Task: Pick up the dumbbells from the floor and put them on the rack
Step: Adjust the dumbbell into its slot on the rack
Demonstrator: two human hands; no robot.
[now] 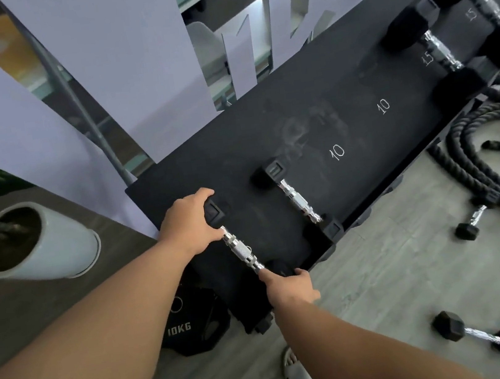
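A white plant pot (39,243) sits far left. The left hand (190,222) and right hand (291,287) each clasp one head of a dumbbell (242,253) (chrome handle) lying on the black rack (312,115)'s near end; another dumbbell (479,335) lies on the floor (386,282), right.

rack (311,108): four dumbbells (297,200) | floor (386,282): two dumbbells (481,335), rope (496,152)

The left hand (190,222) covers part of one dumbbell (241,250) end, and the right hand (291,287) hides most of the other. The far-right dumbbell (485,3) and the rope (496,152) run off the edge. A small dumbbell (471,222) pokes from under the rope.
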